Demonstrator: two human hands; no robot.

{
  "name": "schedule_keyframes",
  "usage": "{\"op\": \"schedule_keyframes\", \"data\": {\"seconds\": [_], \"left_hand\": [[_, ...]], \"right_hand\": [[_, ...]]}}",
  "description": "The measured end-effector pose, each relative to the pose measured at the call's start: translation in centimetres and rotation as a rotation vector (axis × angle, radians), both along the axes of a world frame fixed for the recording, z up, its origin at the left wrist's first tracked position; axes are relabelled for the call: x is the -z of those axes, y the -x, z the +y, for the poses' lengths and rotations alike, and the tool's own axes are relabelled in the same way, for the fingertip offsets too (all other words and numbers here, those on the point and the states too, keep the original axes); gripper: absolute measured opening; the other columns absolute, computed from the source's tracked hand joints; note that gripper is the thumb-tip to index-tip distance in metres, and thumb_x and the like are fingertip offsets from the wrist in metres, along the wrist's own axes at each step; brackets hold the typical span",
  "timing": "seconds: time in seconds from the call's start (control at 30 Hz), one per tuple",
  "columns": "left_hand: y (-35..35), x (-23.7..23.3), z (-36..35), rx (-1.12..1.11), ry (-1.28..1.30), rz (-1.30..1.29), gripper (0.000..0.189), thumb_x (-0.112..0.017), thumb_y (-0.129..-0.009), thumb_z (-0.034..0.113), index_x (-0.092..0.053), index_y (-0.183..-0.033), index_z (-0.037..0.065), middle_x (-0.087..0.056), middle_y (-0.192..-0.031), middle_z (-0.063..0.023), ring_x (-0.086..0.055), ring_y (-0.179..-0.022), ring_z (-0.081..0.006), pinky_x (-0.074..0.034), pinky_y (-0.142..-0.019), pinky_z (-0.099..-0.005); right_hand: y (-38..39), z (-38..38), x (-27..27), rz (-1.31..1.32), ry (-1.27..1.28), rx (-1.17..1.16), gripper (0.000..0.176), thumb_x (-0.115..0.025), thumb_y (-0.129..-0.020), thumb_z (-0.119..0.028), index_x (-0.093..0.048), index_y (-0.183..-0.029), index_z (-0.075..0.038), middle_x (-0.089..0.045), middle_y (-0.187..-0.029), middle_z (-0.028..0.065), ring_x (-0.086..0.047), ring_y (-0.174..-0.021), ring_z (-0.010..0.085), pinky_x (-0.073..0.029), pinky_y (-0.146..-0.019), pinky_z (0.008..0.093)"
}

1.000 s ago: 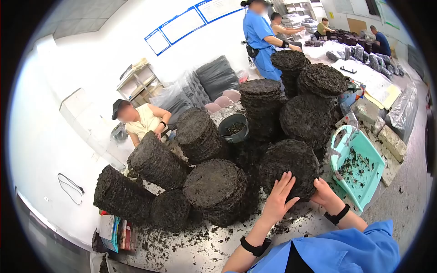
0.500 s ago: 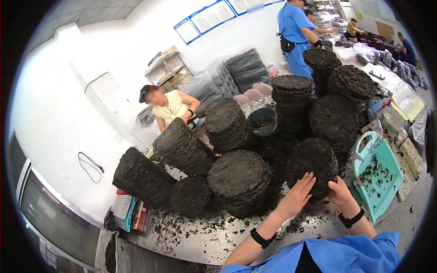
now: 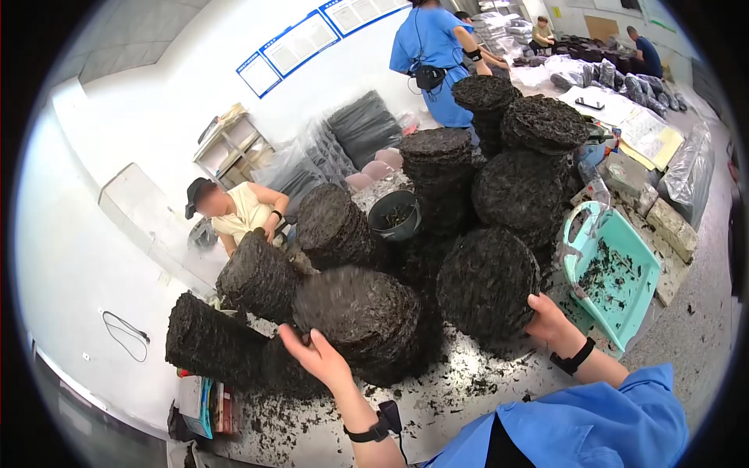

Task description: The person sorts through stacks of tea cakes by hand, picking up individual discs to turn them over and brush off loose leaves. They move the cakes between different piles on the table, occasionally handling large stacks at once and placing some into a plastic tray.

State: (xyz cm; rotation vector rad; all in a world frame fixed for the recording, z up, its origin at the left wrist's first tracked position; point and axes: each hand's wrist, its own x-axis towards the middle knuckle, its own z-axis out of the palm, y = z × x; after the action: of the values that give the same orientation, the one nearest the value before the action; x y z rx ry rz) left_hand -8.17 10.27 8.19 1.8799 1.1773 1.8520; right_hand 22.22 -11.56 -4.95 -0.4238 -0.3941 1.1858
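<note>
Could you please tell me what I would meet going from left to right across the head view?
Looped cable, books, left hand, dark bucket, dark round slab, right hand, teal scoop.

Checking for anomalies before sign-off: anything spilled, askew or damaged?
Dark flakes litter the front of the table, loose, unlike those gathered in the teal scoop. The far-left stack looks tilted, though lens distortion may exaggerate that. I can't make out any damage.
</note>
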Motion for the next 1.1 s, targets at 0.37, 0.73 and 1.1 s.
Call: {"op": "schedule_keyframes", "data": {"seconds": [0.37, 0.73, 1.1], "left_hand": [[-12.2, 5.4, -6.1, 0.568, 0.063, 0.504, 0.059, -0.068, -0.089, 0.02, -0.043, -0.137, -0.002, -0.047, -0.139, -0.019, -0.049, -0.124, -0.0314, -0.039, -0.104, -0.039], [-10.4, 6.3, -8.4, 0.723, 0.515, 0.299, 0.064, -0.071, -0.085, 0.013, -0.041, -0.139, 0.001, -0.057, -0.126, -0.015, -0.056, -0.111, -0.019, -0.045, -0.096, -0.0318], [-9.3, 6.9, -10.4, 0.67, 0.296, 0.473, 0.065, -0.07, -0.085, 0.014, -0.038, -0.141, 0.003, -0.059, -0.123, -0.0194, -0.059, -0.11, -0.0241, -0.046, -0.094, -0.0344]], "right_hand": [[-0.8, -2.9, 0.4, 0.142, 0.076, -0.046, 0.064, -0.066, -0.076, -0.023, -0.048, -0.133, -0.001, -0.057, -0.129, 0.0158, -0.055, -0.117, 0.033, -0.04, -0.105, 0.0468], [1.3, 0.6, -7.6, -1.449, 0.114, 0.72, 0.019, -0.075, -0.076, -0.012, -0.069, -0.093, -0.006, -0.066, -0.098, 0.0086, -0.062, -0.095, 0.0274, -0.05, -0.084, 0.0377], [3.2, 4.3, -8.6, -1.852, -0.028, 0.712, 0.013, -0.076, -0.069, -0.016, -0.068, -0.078, -0.014, -0.062, -0.08, -0.0005, -0.059, -0.077, 0.0202, -0.049, -0.068, 0.0333]]}}
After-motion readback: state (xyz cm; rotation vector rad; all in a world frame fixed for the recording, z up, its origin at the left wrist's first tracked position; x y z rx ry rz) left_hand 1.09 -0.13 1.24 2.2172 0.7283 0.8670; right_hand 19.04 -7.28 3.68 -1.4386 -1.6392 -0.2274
